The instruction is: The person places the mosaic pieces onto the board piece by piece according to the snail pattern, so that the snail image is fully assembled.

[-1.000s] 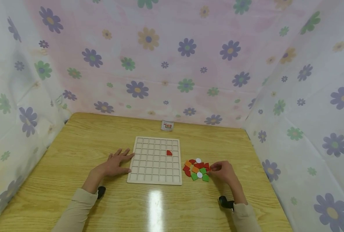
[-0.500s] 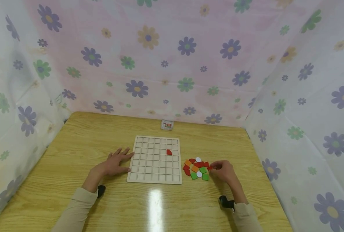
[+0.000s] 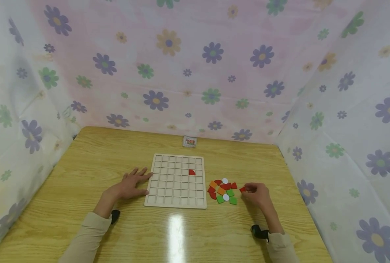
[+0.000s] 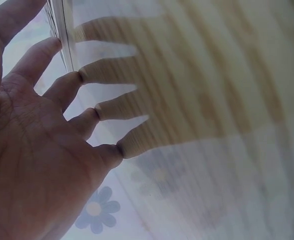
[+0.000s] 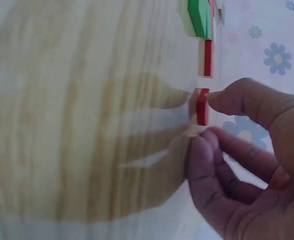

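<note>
My left hand [image 3: 130, 186] lies with spread, straight fingers on the table, its fingertips at the left edge of the wooden grid board [image 3: 175, 207]. In the left wrist view the palm shows, and the fingertips meet the table. One red quarter-circle tile [image 3: 192, 172] sits in a cell right of the board's middle. My right hand [image 3: 257, 193] pinches a small red tile [image 3: 242, 189] just right of the tile pile. The right wrist view shows the thumb on this red tile [image 5: 202, 107], which lies on the table, with the index fingertip close at its other end.
Several loose tiles lie right of the board: orange squares [image 3: 221, 191], green squares [image 3: 233, 201], white discs [image 3: 226, 197] and red pieces [image 3: 213, 195]. A small picture card [image 3: 189, 141] lies at the table's back edge. Flowered cloth [image 3: 211, 95] walls the table in.
My right hand has drawn the red tile a little to the right, out of the pile. The left hand and the board have stayed in place.
</note>
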`<state>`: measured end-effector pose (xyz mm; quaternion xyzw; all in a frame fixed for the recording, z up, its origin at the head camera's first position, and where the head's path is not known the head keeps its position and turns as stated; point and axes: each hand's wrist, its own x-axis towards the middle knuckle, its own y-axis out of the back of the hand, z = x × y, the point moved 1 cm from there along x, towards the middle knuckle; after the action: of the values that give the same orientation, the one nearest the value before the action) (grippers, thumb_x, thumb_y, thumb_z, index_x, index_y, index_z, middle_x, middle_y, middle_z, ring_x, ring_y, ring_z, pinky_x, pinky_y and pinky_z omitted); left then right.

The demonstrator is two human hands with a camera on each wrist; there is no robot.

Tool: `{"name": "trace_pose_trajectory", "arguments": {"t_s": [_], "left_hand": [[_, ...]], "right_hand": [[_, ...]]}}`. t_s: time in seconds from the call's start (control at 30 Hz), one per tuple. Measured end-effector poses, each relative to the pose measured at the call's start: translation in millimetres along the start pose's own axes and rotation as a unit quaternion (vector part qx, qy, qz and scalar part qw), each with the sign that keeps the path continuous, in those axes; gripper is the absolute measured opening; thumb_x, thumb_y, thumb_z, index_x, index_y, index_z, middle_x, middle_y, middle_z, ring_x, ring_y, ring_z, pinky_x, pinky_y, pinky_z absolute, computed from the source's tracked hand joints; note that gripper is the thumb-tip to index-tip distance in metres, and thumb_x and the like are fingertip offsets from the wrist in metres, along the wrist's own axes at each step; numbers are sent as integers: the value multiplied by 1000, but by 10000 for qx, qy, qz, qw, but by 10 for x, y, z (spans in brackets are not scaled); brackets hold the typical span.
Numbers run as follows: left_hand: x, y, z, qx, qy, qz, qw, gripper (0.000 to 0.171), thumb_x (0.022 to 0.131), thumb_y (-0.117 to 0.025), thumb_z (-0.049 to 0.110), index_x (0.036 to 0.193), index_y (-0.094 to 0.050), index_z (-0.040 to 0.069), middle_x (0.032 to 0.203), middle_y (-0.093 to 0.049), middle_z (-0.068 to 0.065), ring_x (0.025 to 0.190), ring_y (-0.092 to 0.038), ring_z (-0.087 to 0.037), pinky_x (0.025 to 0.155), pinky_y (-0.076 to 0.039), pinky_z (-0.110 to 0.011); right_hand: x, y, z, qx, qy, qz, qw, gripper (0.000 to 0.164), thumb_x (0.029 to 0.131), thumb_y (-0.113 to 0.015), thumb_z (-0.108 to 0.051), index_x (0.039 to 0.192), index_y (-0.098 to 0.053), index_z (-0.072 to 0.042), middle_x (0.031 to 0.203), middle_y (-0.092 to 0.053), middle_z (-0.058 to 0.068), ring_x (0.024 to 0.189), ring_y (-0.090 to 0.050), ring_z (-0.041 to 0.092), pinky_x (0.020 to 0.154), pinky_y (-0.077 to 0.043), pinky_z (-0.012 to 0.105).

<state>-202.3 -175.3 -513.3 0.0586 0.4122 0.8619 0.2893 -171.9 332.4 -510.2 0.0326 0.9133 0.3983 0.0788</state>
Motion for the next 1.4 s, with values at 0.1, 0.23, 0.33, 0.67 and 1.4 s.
{"name": "trace_pose_trajectory", "arguments": {"t_s": [0.1,0.23,0.33,0.67,1.4], "left_hand": [[-5,9,6,2,7,-14,10000,73,97,-70,31,156,-39,2,164,-19,-31,148,-4,-61,108,0,-82],[5,11,-1,-78,52,-28,10000,74,97,-70,32,157,-37,3,165,-18,-30,149,-2,-60,109,2,-82],[14,0,-16,-123,55,-33,9999,74,97,-70,32,157,-37,4,165,-16,-30,149,0,-60,108,3,-83],[29,-36,-66,-194,107,-51,9997,76,96,-71,33,158,-36,5,165,-15,-29,149,1,-59,107,4,-83],[21,-23,-52,-236,109,-77,9996,81,93,-75,34,158,-36,5,166,-15,-29,150,2,-59,105,4,-85]], "right_hand": [[-23,-9,-4,-75,-28,80,9999,34,89,-76,-10,115,-70,12,103,-72,23,92,-69,32,73,-57,34],[-28,-30,-19,-46,-64,101,9999,31,90,-78,-12,111,-71,10,97,-71,18,85,-67,26,64,-52,27],[-26,-39,-32,-2,-90,36,10000,28,90,-77,-9,110,-71,9,95,-70,18,83,-64,23,63,-50,26],[-21,-41,-76,-134,-96,-155,9997,23,90,-73,-3,109,-70,9,102,-68,20,90,-61,28,72,-49,31],[-9,-30,-112,127,-240,-142,9995,19,95,-69,-8,106,-72,6,90,-72,15,70,-59,15,59,-49,27]]}}
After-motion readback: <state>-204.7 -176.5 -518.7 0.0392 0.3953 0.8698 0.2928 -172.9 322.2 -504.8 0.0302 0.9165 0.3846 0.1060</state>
